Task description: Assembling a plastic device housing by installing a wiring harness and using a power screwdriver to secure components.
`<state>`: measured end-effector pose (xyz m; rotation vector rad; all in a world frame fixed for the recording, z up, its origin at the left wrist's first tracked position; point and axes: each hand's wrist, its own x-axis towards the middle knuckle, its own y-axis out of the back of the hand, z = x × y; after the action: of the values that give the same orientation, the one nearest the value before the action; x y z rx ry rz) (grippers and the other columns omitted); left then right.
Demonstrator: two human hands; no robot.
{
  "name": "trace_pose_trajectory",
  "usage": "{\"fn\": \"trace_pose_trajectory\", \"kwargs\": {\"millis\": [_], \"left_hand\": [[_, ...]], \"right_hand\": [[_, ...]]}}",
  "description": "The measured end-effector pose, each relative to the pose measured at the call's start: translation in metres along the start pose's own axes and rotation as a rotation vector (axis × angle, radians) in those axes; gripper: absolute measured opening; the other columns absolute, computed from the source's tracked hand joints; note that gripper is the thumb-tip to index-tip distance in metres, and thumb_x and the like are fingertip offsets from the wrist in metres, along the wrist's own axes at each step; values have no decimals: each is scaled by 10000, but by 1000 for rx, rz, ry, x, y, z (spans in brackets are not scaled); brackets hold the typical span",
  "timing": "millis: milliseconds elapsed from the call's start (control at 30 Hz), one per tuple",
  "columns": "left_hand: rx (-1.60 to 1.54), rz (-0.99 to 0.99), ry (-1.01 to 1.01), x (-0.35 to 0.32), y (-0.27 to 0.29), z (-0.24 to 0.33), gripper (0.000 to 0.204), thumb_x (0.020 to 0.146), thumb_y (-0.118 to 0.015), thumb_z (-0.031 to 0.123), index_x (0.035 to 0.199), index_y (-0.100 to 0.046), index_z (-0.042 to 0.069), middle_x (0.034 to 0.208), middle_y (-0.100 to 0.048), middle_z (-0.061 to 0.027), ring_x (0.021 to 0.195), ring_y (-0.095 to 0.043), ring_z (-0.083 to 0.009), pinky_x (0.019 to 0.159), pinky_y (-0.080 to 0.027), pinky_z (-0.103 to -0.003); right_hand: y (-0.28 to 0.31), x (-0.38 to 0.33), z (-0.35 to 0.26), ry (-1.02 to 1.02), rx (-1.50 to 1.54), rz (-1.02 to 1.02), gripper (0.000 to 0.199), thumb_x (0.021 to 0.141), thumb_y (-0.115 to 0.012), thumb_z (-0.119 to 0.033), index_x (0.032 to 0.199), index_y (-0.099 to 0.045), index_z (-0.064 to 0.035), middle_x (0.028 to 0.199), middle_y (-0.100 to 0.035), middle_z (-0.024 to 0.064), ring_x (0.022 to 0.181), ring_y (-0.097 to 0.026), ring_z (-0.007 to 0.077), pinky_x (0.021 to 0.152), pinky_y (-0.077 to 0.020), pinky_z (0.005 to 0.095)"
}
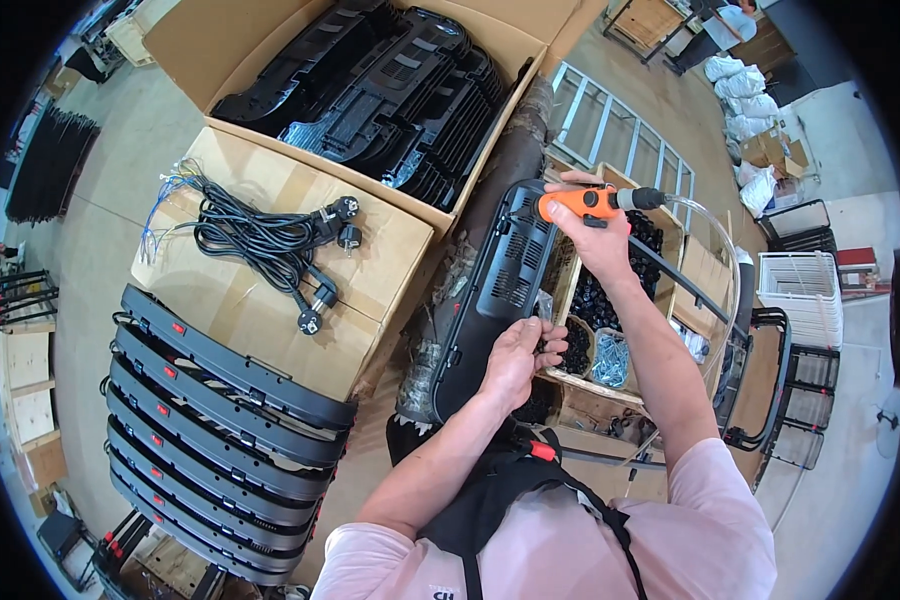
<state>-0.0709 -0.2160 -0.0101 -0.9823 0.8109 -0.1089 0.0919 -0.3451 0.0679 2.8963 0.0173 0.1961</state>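
My right hand (598, 240) is wrapped round an orange air screwdriver (592, 204) with a black end and a clear hose (722, 235). The tool is over the far end of a long black plastic housing (462, 350) with vent slots, which lies in front of me. My left hand (516, 362) is at the housing's right edge, its fingers pinched together. What they hold, if anything, is too small to make out; a small clear or shiny piece (544, 305) shows just beyond the fingertips.
Right of the housing, a wooden bin (567, 378) holds black parts and silver screws (611, 358). On the left, coiled black power cords (255, 240) lie on a closed carton (240, 325). Black housings fill an open carton (450, 205); others stand stacked (220, 425) nearby. A person (720, 35) stands far right.
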Motion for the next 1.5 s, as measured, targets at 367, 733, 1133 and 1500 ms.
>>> {"fn": "trace_pose_trajectory", "kwargs": {"millis": [367, 733, 1133, 1500], "left_hand": [[103, -51, -116, -1, 9, 14, 266, 1096, -612, 174, 1291, -675, 6, 971, -680, -21, 827, -648, -98, 761, -572, -252], [138, 28, -137, -1, 17, 21, 232, 1062, -673, 172, 1245, -693, 31, 978, -702, -32, 819, -674, -110, 768, -601, -269], [135, 63, -262, 24, 3, 24, 215, 1057, -676, 151, 1234, -665, 29, 945, -685, -33, 791, -661, -107, 725, -593, -266], [-464, 10, -145, 57, -12, 45, 353, 1129, -518, 397, 1118, -631, 63, 842, -559, 10, 720, -526, -126, 619, -459, -270]], "right_hand": [[-6, 29, -12, -66, -230, -111, 404, 847, -868, -197, 1181, -705, -39, 1078, -778, 62, 1028, -718, 146, 944, -565, 322], [-7, 31, -9, -34, -218, -148, 376, 848, -864, -181, 1164, -718, -40, 1070, -779, 57, 1016, -720, 144, 941, -563, 317], [-4, 30, -7, -41, -168, -156, 410, 854, -860, -181, 1204, -698, -40, 1090, -768, 63, 1030, -709, 151, 957, -554, 323], [30, -51, -66, -69, 121, -81, 489, 886, -797, -76, 1331, -620, 22, 1181, -763, 183, 1133, -719, 234, 1037, -567, 404]]}}
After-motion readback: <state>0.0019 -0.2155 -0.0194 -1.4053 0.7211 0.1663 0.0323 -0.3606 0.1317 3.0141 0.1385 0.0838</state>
